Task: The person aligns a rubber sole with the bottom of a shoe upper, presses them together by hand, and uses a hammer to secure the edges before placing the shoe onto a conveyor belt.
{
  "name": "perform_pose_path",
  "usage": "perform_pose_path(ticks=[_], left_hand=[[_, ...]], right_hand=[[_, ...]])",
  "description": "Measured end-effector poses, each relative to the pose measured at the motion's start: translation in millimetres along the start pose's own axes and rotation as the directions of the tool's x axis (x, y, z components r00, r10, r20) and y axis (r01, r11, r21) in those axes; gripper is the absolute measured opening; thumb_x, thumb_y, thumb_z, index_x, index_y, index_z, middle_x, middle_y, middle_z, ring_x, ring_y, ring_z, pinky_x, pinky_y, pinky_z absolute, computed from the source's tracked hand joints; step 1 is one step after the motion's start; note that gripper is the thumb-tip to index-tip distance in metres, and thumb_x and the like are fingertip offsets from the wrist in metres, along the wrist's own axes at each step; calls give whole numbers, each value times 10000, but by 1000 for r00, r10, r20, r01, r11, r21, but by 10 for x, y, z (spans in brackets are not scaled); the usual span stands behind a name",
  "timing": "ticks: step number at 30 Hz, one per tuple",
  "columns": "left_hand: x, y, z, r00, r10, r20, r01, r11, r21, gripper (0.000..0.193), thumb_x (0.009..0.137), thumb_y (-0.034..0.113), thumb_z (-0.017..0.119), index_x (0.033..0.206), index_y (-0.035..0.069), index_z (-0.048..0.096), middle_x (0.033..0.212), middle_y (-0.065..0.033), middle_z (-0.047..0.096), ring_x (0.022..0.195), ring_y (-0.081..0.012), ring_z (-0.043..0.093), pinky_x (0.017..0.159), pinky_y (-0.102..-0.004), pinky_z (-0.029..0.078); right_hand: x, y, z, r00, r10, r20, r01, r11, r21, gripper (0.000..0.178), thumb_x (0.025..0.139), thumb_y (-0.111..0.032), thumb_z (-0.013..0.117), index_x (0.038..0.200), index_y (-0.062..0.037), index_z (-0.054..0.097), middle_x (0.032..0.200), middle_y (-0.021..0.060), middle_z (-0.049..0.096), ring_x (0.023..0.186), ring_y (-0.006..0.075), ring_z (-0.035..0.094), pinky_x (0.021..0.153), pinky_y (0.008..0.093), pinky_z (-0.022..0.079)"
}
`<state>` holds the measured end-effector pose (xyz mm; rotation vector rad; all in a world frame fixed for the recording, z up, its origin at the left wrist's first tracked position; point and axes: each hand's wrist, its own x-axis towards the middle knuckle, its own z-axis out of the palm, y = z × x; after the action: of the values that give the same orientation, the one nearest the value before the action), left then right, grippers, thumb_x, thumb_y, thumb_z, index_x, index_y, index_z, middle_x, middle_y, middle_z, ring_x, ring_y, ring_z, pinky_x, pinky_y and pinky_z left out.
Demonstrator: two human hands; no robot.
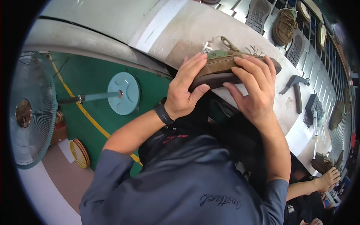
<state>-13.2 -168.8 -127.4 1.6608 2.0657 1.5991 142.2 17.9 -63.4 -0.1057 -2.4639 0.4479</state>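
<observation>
In the head view, the only one I have, I see a brown shoe (221, 69) held between the two hands at the near edge of the worktable (198, 28), its dark sole turned toward the wearer. The left hand (185, 86) grips the shoe's left end, its fingers lying nearly together over the side and the thumb down by the sole. The right hand (253, 88) holds the other end with fingers spread across the upper, its thumb well apart from them, near the sole's lower edge; whether that thumb presses, I cannot tell. Just beyond the fingertips I make out loose laces (229, 44). To the right of the right fingers lies a hammer (297, 92), and beyond them a laced shoe (285, 26) sits among soles on the conveyor (315, 48). Well left of the left fingers I see a fan (33, 108). A co-worker's hand (328, 180) shows far to the lower right.
</observation>
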Motion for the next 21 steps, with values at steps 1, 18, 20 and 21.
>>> perform_pose_path(ticks=[1, 18, 20, 21], left_hand=[[9, -8, -5, 1000, -14, -12, 14, 1000, -11, 619, 1054, 372, 693, 1524, 4, 532, 1546, -206, 588, 1465, -367, 546, 1244, -544, 346], [97, -44, 115, 986, 136, -101, -129, 989, 74, 393, 967, 229, 799, 1294, 24, 728, 1299, -168, 757, 1263, -355, 709, 1131, -542, 490], [123, 44, 198, 980, 112, -163, -104, 993, 53, 365, 936, 201, 824, 1255, 41, 747, 1258, -142, 776, 1229, -325, 729, 1110, -536, 509], [108, 147, 237, 987, 30, -158, -21, 998, 58, 369, 935, 184, 826, 1248, 13, 734, 1268, -165, 771, 1254, -358, 715, 1124, -530, 499]], right_hand=[[3, 33, 3, 998, -57, -6, 57, 997, -54, 457, 714, -165, 911, 1120, -82, 718, 1270, 68, 709, 1237, 305, 654, 1176, 583, 366], [101, -16, 44, 997, -59, 41, 61, 997, -52, 315, 749, -115, 875, 956, -107, 637, 1140, 15, 740, 1150, 249, 706, 1154, 596, 377], [135, 51, -34, 996, -32, 80, 34, 999, -15, 332, 755, -82, 875, 1022, -79, 677, 1163, 81, 737, 1160, 280, 698, 1139, 543, 420], [137, 160, -58, 996, -27, 81, 29, 999, -26, 332, 755, -82, 875, 1022, -79, 677, 1163, 81, 737, 1160, 280, 698, 1139, 543, 420]])
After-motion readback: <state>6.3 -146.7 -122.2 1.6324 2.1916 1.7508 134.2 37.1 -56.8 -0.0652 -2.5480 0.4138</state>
